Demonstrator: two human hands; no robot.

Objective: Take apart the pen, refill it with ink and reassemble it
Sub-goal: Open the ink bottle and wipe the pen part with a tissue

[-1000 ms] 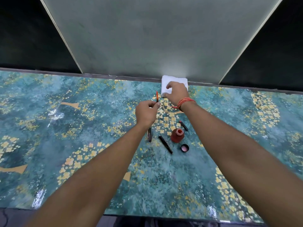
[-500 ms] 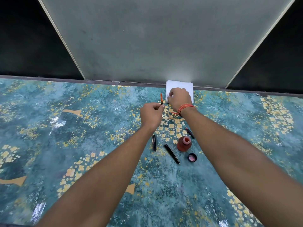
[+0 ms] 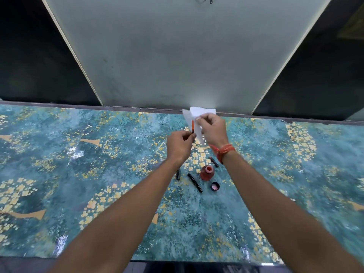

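Observation:
My left hand (image 3: 180, 144) pinches a thin orange ink refill (image 3: 192, 126) that stands upright above its fingers. My right hand (image 3: 212, 130) grips a white tissue (image 3: 189, 115) lifted off the table, right beside the refill. On the table below lie a red ink bottle (image 3: 207, 172) with its mouth open, its black cap (image 3: 215, 186) with a pink lining, a long black pen barrel (image 3: 194, 183), a short black pen part (image 3: 177, 174) partly under my left wrist, and another small dark part (image 3: 214, 162) near my right wrist.
The table (image 3: 78, 174) has a glossy teal cover with yellow flowers. A pale glass panel (image 3: 167, 56) rises at its back edge, with dark panels on both sides. More white tissue (image 3: 208, 110) rests against the panel. The table's near edge runs along the bottom.
My right hand has lifted a tissue off the stack at the back edge and brought it next to the refill. My left hand holds the refill as before.

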